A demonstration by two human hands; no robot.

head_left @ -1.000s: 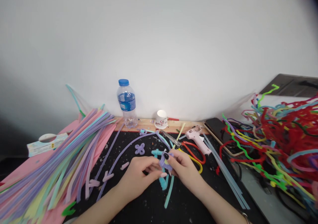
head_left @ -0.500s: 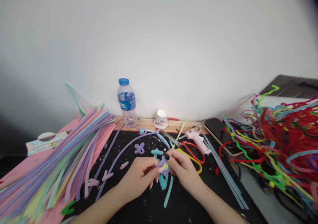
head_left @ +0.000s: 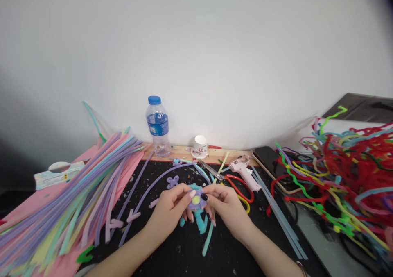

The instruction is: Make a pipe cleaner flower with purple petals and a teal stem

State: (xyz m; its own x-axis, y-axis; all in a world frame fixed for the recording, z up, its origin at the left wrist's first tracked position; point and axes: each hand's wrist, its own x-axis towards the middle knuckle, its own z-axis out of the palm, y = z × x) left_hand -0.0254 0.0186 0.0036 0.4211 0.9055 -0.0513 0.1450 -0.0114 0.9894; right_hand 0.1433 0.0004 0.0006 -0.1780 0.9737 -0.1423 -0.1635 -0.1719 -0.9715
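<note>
Between my two hands is a purple flower (head_left: 195, 203) with a yellow centre, made of fuzzy stems. My left hand (head_left: 172, 207) pinches its left side between thumb and fingers. On the right side, the thumb and fingers of my right hand (head_left: 225, 207) grip the petals. Turquoise fuzzy pieces (head_left: 200, 223) show behind and below the flower; whether they are joined to it I cannot tell. A green stem (head_left: 208, 240) lies just below my right hand. A small purple looped flower (head_left: 172, 182) rests on the black mat above my left hand.
Pastel stems (head_left: 76, 191) are heaped at left, tangled bright stems (head_left: 353, 166) at right. Farther back stand a bottle (head_left: 158, 125) and a paper cup (head_left: 200, 147). Red-handled scissors (head_left: 238, 187), a pink glue gun (head_left: 245, 173) and a phone (head_left: 270, 162) lie right of centre.
The purple flower has moved slightly left and now faces up more openly between both hands. My left hand's fingers have spread beneath it, and my right hand has shifted a little left.
</note>
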